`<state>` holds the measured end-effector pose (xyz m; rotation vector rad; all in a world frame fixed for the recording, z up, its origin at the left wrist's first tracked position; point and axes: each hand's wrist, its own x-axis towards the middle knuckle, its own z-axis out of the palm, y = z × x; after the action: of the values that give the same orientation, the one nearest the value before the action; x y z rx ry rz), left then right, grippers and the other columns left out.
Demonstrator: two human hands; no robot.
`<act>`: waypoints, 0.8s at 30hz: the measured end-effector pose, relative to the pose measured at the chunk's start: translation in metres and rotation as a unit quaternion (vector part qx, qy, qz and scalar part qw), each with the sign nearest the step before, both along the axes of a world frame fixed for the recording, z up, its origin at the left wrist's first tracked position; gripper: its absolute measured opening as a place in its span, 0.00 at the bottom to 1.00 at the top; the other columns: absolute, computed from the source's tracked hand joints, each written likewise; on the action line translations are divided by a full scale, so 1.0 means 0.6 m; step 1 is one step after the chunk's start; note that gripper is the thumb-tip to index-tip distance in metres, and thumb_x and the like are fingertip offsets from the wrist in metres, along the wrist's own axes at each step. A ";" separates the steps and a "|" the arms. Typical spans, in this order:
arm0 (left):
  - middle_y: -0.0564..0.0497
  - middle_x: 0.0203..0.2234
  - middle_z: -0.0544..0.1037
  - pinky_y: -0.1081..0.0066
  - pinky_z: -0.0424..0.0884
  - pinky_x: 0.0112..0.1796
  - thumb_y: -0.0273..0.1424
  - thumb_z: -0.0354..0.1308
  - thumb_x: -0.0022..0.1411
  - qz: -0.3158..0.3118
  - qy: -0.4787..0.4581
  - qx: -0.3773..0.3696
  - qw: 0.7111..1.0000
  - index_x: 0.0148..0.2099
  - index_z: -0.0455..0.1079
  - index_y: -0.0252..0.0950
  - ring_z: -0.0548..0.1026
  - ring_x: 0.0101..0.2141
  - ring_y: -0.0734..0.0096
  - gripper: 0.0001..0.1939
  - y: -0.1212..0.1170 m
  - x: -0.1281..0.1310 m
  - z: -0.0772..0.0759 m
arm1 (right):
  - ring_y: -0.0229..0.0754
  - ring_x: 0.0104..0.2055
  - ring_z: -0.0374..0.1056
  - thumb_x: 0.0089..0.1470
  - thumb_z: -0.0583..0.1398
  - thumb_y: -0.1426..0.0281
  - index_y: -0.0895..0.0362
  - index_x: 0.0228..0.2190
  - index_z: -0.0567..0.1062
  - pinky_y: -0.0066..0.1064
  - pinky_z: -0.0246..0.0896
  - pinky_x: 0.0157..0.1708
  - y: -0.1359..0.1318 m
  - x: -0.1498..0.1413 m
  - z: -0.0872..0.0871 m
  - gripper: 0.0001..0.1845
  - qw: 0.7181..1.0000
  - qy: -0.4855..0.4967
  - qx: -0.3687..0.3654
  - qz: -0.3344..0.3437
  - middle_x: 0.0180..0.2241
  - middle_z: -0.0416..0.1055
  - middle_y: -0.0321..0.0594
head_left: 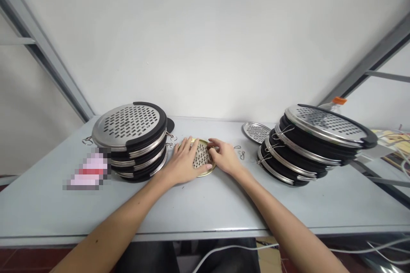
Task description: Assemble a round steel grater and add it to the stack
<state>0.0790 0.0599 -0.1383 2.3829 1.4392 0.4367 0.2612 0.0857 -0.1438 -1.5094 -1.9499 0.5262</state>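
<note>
A small round metal grater (202, 157) with a gold-coloured rim lies flat on the grey table between my hands. My left hand (183, 165) rests over its left side, fingers spread towards the far rim and thumb across the near part. At the right rim, my right hand (224, 156) has curved fingers and thumb on the grater; what its fingertips touch is partly hidden. To the left stands a stack of round graters (130, 123) with black edging. Another such stack (323, 123) leans at the right, with wire clips along its side.
A silver round grater plate (256, 131) lies behind, near the wall. Loose wire clips (241, 154) lie right of my right hand. A blurred pink item (91, 170) is at the left. A bottle with an orange cap (338, 101) stands behind the right stack.
</note>
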 end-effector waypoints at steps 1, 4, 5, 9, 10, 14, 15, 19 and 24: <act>0.36 0.65 0.42 0.47 0.41 0.59 0.58 0.47 0.56 0.004 0.009 -0.002 1.000 0.67 0.38 0.35 0.37 0.64 0.47 0.47 0.003 -0.002 -0.003 | 0.42 0.39 0.72 0.51 0.53 0.72 0.58 0.49 0.71 0.32 0.63 0.44 0.001 0.002 0.000 0.22 1.000 0.002 0.004 0.009 0.42 0.76 0.41; 0.35 0.65 0.42 0.48 0.40 0.59 0.60 0.49 0.53 -0.006 0.031 -0.002 0.999 0.67 0.37 0.33 0.37 0.64 0.46 0.52 0.008 -0.009 -0.006 | 0.41 0.38 0.71 0.51 0.53 0.73 0.57 0.46 0.74 0.31 0.64 0.41 0.008 0.014 0.002 0.20 0.999 -0.007 0.039 0.028 0.41 0.76 0.41; 0.35 0.65 0.43 0.48 0.39 0.59 0.60 0.50 0.52 -0.009 0.035 -0.001 0.999 0.67 0.38 0.33 0.37 0.64 0.46 0.52 0.008 -0.010 -0.006 | 0.41 0.39 0.71 0.51 0.53 0.74 0.57 0.44 0.75 0.31 0.64 0.41 0.010 0.019 0.003 0.19 0.998 -0.016 0.054 0.036 0.41 0.75 0.41; 0.35 0.65 0.44 0.50 0.38 0.59 0.58 0.49 0.54 -0.010 0.044 0.002 0.999 0.67 0.39 0.34 0.38 0.64 0.48 0.49 0.007 -0.009 -0.004 | 0.42 0.43 0.69 0.52 0.52 0.75 0.55 0.37 0.79 0.32 0.62 0.45 0.010 0.030 0.010 0.16 0.990 -0.084 0.081 0.078 0.43 0.74 0.41; 0.35 0.65 0.44 0.50 0.38 0.59 0.58 0.49 0.55 -0.009 0.048 0.003 0.999 0.67 0.39 0.34 0.38 0.64 0.48 0.48 0.007 -0.009 -0.003 | 0.43 0.44 0.69 0.52 0.53 0.75 0.54 0.37 0.79 0.33 0.62 0.45 0.008 0.031 0.012 0.16 0.987 -0.105 0.082 0.085 0.44 0.74 0.40; 0.37 0.65 0.44 0.50 0.39 0.59 0.56 0.49 0.56 -0.009 0.050 0.007 0.999 0.67 0.39 0.35 0.38 0.64 0.49 0.47 0.007 -0.009 -0.005 | 0.44 0.48 0.67 0.53 0.53 0.74 0.52 0.36 0.79 0.34 0.61 0.46 -0.002 0.026 0.015 0.15 0.976 -0.169 0.091 0.107 0.46 0.73 0.39; 0.37 0.65 0.44 0.50 0.39 0.59 0.56 0.49 0.56 -0.009 0.051 0.007 0.999 0.67 0.39 0.35 0.38 0.64 0.49 0.47 0.007 -0.009 -0.005 | 0.45 0.48 0.67 0.53 0.53 0.74 0.52 0.36 0.79 0.34 0.61 0.46 -0.003 0.025 0.015 0.15 0.973 -0.177 0.092 0.113 0.46 0.72 0.39; 0.36 0.65 0.43 0.50 0.38 0.60 0.57 0.47 0.57 -0.009 0.062 0.005 0.998 0.67 0.38 0.33 0.38 0.64 0.48 0.47 0.006 -0.008 -0.004 | 0.45 0.46 0.66 0.53 0.53 0.74 0.53 0.38 0.78 0.34 0.61 0.45 -0.003 0.025 0.013 0.16 0.968 -0.188 0.089 0.138 0.45 0.73 0.39; 0.35 0.65 0.43 0.51 0.38 0.60 0.57 0.45 0.57 -0.010 0.065 0.003 0.998 0.67 0.39 0.31 0.38 0.64 0.48 0.47 0.007 -0.009 -0.002 | 0.45 0.46 0.66 0.52 0.53 0.75 0.54 0.40 0.78 0.34 0.60 0.47 0.005 0.032 0.012 0.17 0.965 -0.172 0.092 0.174 0.44 0.74 0.40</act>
<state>0.0738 0.0642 -0.1397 2.4694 1.4676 0.2876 0.2806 0.0885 -0.1364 -1.2066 -2.4798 0.2225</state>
